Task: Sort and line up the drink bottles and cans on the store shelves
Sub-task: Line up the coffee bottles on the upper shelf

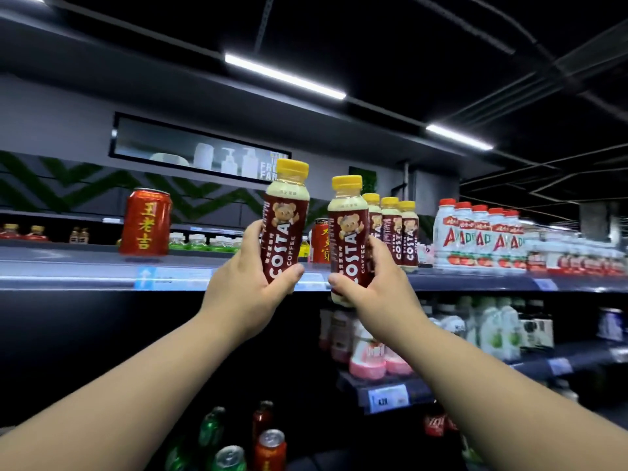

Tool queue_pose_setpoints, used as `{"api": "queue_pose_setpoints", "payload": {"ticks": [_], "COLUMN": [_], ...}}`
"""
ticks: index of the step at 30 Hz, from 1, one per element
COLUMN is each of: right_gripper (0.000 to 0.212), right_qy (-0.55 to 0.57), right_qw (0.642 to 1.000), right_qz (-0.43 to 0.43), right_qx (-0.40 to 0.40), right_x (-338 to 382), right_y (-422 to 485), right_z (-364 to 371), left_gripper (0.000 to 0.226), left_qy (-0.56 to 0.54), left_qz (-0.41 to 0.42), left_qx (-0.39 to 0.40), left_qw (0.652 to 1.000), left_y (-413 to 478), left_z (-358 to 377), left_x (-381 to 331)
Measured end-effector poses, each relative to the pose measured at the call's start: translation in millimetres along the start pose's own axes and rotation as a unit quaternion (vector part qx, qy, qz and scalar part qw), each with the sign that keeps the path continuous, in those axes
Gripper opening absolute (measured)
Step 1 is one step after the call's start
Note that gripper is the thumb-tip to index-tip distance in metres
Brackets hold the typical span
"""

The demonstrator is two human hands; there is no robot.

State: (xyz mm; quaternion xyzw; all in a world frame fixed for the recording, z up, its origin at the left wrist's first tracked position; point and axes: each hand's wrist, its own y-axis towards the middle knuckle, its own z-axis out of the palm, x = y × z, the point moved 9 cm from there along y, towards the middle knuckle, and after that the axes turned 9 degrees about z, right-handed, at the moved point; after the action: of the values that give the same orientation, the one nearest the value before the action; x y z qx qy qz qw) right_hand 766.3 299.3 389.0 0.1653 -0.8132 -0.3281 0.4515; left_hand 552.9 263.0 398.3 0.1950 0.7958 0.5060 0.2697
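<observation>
Two coffee bottles held up in front of top shelf, one per hand. Left hand wrapped round left bottle; right hand wrapped round right bottle. Both stood nearly upright, long axis vertical, yellow caps up, labels facing camera. Each was dark red with bear picture, pale milky drink visible at neck. Three matching bottles stood on shelf just behind right bottle. One red can stood on shelf, well left of held pair; row of white bottles at right
</observation>
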Motion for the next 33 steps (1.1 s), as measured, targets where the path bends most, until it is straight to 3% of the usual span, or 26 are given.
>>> {"api": "queue_pose_setpoints", "payload": {"ticks": [9,16,20,27,33], "right_gripper": [0.092,0.066,0.069,0.055,0.057], "right_qy": [0.004,0.03,0.04,0.03,-0.006], "right_qw": [0.999,0.998,0.997,0.999,0.999], "right_qz": [0.025,-0.001,-0.014,-0.015,-0.023], "right_qx": [-0.026,-0.056,-0.063,0.01,0.038], "right_x": [-56,-72,-71,-61,-49], "right_y": [50,85,109,147,157], "right_z": [-6,-16,-17,7,34], "left_gripper": [0.082,0.073,0.071,0.068,0.068], "left_qy": [-0.018,-0.018,0.004,0.067,0.114], "left_qz": [0.001,-0.037,-0.086,-0.157,-0.166], "left_qx": [-0.013,-0.01,0.003,0.011,0.027], "left_qw": [1.0,0.999,0.996,0.985,0.979], "left_y": [44,98,109,109,103], "left_z": [56,91,107,116,112], "left_x": [4,18,33,47,51]}}
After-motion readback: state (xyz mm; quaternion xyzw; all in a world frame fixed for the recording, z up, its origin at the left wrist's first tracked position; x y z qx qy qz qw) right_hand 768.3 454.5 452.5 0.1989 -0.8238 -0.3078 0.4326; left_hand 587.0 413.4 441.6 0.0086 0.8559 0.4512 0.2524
